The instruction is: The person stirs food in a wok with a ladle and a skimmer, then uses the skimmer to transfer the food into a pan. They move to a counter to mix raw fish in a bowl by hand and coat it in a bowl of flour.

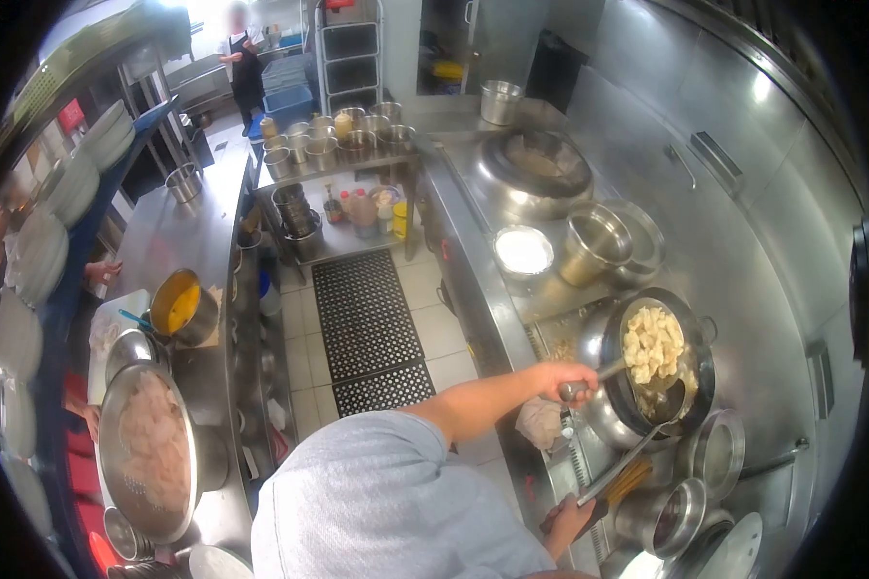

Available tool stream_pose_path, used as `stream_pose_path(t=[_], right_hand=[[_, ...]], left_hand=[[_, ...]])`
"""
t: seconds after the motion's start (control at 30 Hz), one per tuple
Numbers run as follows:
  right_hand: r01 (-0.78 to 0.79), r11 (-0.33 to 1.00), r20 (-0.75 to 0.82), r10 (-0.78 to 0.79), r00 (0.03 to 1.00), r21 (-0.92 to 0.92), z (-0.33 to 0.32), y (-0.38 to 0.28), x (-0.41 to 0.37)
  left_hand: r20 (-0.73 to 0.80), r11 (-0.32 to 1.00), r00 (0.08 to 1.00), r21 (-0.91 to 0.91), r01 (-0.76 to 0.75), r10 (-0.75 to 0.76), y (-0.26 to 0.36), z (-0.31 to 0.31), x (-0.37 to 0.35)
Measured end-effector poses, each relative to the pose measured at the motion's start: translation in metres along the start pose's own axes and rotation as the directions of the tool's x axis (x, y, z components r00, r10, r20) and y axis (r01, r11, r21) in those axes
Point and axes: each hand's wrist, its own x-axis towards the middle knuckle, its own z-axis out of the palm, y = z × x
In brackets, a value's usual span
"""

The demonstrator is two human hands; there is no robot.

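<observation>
My left hand (567,382) is wrapped round the handle of a strainer (653,340) heaped with pale yellow food pieces. The strainer is over a large dark wok (702,328) on the range at the right. Lower down, my right hand (570,521) grips the long metal handle of a ladle (668,398), whose dark bowl is inside the wok, just below the strainer. A crumpled cloth (541,422) lies on the range edge beside the wok.
Metal pots (661,516) stand near my right hand. Beyond the wok are a bowl of white contents (523,251) and another covered wok (531,179). At left are a large bowl of pale pieces (152,444) and stacked plates. A person (244,63) stands far back; others' hands show at left.
</observation>
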Motion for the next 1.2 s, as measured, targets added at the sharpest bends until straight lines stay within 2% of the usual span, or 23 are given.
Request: stream_pose_path(t=[0.1, 0.3, 0.43, 0.5, 0.53, 0.57, 0.6, 0.63, 0.67, 0.7, 0.73, 0.77, 0.8, 0.87, 0.97, 1.0, 1.07, 1.13, 1.2], right_hand=[[0.018, 0.999, -0.025, -0.019, 1.000, -0.045, 0.002, 0.002, 0.000], [0.039, 0.999, -0.054, -0.040, 0.998, -0.021, 0.008, 0.013, 0.009], [0.047, 0.999, -0.048, -0.048, 0.998, -0.026, 0.025, -0.010, -0.004], [0.071, 0.997, -0.054, -0.070, 0.996, 0.010, 0.038, -0.028, -0.013], [0.096, 0.995, -0.095, -0.093, 0.991, 0.035, 0.040, -0.025, -0.013], [0.158, 0.985, -0.116, -0.165, 0.980, -0.067, 0.036, 0.000, 0.001], [0.025, 0.995, -0.110, -0.014, 0.994, 0.096, 0.047, -0.032, -0.017], [0.107, 0.990, -0.122, -0.094, 0.988, 0.097, 0.050, -0.024, -0.014], [0.080, 0.996, -0.151, -0.071, 0.986, 0.049, 0.053, -0.034, -0.021], [0.018, 0.998, -0.189, -0.007, 0.982, 0.056, 0.058, -0.055, -0.032], [0.042, 0.998, -0.247, -0.054, 0.968, -0.055, 0.061, -0.064, -0.037], [0.081, 0.994, -0.276, -0.098, 0.956, -0.071, 0.057, -0.056, -0.034], [0.013, 1.000, -0.244, -0.015, 0.970, -0.011, 0.056, -0.057, -0.036], [0.126, 0.974, -0.305, -0.180, 0.935, -0.186, 0.058, -0.052, -0.037], [0.026, 0.994, -0.384, -0.066, 0.921, -0.110, 0.071, -0.076, -0.058], [-0.060, 0.996, -0.360, 0.032, 0.932, -0.067, 0.071, -0.077, -0.058], [-0.133, 0.988, -0.388, 0.092, 0.917, -0.082, 0.075, -0.057, -0.055], [-0.044, 0.991, -0.356, -0.004, 0.935, -0.126, 0.079, -0.051, -0.055], [-0.004, 0.978, -0.393, -0.081, 0.916, -0.211, 0.081, -0.055, -0.065]], left_hand=[[0.004, 1.000, 1.000, 0.008, 0.008, -0.008, 0.002, 0.001, -0.002], [0.014, 1.000, 1.000, 0.006, 0.011, -0.012, 0.005, -0.003, -0.003], [0.076, 0.998, 0.997, 0.063, 0.012, -0.017, 0.009, -0.020, 0.005], [0.047, 0.996, 0.997, 0.063, 0.062, -0.066, 0.008, -0.043, 0.026], [0.048, 0.921, 0.977, 0.329, -0.211, 0.207, -0.001, -0.063, 0.036], [-0.098, 0.921, 0.981, 0.370, -0.120, 0.167, 0.013, -0.027, 0.001], [-0.242, 0.922, 0.963, 0.386, -0.021, 0.123, 0.028, 0.015, -0.037], [-0.010, 0.976, 0.994, 0.192, 0.107, -0.107, 0.025, -0.048, 0.007], [-0.073, 0.982, 0.987, 0.115, 0.152, -0.144, 0.030, -0.036, -0.003], [-0.091, 0.981, 0.984, 0.106, 0.163, -0.154, 0.031, -0.026, -0.012], [-0.108, 0.984, 0.984, 0.098, 0.151, -0.140, 0.036, -0.018, -0.015], [-0.057, 0.981, 0.985, 0.098, 0.166, -0.161, 0.037, -0.013, -0.013], [-0.009, 0.982, 0.986, 0.090, 0.166, -0.165, 0.038, -0.013, -0.014], [0.039, 0.983, 0.985, 0.084, 0.165, -0.169, 0.046, -0.017, -0.017], [0.090, 0.979, 0.976, 0.076, 0.189, -0.196, 0.050, -0.022, -0.017], [0.083, 0.977, 0.975, 0.074, 0.199, -0.205, 0.051, -0.025, -0.015], [0.070, 0.975, 0.975, 0.075, 0.208, -0.213, 0.052, -0.027, -0.014], [0.062, 0.973, 0.971, 0.053, 0.227, -0.230, 0.055, -0.033, -0.015], [0.088, 0.969, 0.965, 0.037, 0.244, -0.246, 0.055, -0.037, -0.013]])
